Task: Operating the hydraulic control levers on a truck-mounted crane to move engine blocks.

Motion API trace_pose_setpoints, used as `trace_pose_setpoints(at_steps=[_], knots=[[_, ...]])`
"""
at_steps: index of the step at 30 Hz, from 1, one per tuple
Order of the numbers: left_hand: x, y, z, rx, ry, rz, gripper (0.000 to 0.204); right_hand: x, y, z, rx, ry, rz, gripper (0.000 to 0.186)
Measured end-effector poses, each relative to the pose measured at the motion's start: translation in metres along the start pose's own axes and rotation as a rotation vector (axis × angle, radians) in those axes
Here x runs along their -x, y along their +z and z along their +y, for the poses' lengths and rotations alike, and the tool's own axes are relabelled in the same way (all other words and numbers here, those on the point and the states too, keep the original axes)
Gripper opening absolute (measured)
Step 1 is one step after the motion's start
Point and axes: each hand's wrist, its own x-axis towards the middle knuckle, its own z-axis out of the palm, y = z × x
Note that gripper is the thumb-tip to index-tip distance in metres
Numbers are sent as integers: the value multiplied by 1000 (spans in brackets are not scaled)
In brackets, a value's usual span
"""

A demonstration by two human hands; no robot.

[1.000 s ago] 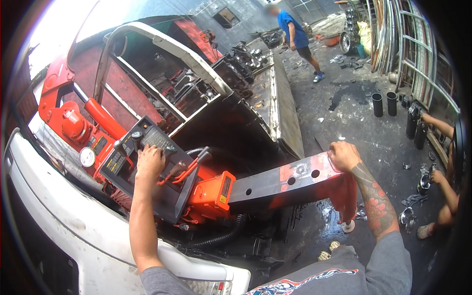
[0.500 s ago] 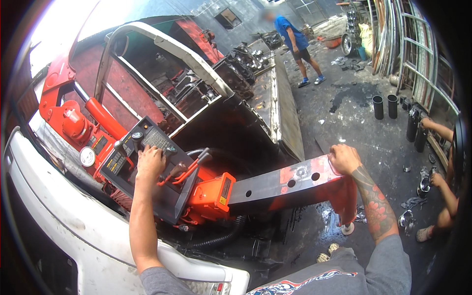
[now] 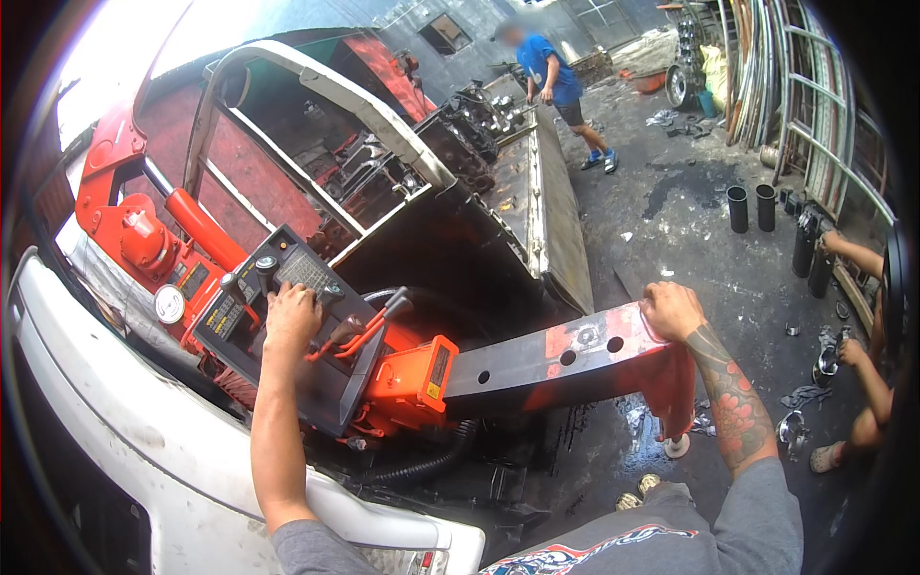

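Observation:
My left hand (image 3: 293, 314) is curled over a control lever on the dark control panel (image 3: 307, 273) of an orange-red crane; the knob is hidden beneath my fingers. Beside the hand stand a black-knobbed lever (image 3: 267, 268) and a lever with a dark green knob (image 3: 332, 293). My right hand (image 3: 673, 310) is closed over the end of the outrigger beam (image 3: 517, 361), a grey and red bar with round holes along its top. Below that end a red outrigger leg (image 3: 676, 393) reaches down to a pale foot (image 3: 677, 447) near the floor.
A white truck cab (image 3: 144, 412) curves along my left. Ahead is a truck bed (image 3: 565, 220) with metal parts. A person in blue (image 3: 551, 72) stands beyond it. At right, another person's hands (image 3: 848, 350) are among metal parts near black cylinders (image 3: 765, 208).
The person in blue has shifted left toward the truck bed and raised their hands in front. My own hands stay where they were, and the outrigger beam has not visibly moved.

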Motion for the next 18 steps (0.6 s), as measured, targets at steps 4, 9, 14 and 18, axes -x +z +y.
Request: trace_pose_setpoints(at_steps=[4, 9, 14, 18], knots=[[0, 0, 0, 25, 26, 57, 23, 1, -3, -2, -1, 22, 26, 29], [0, 0, 0, 19, -2, 13, 23, 1, -4, -3, -4, 18, -13, 29], [1, -1, 1, 20, -9, 13, 23, 1, -4, -3, -7, 22, -17, 29], [1, -1, 1, 24, -10, 8, 23, 0, -4, -2, -8, 26, -30, 29]])
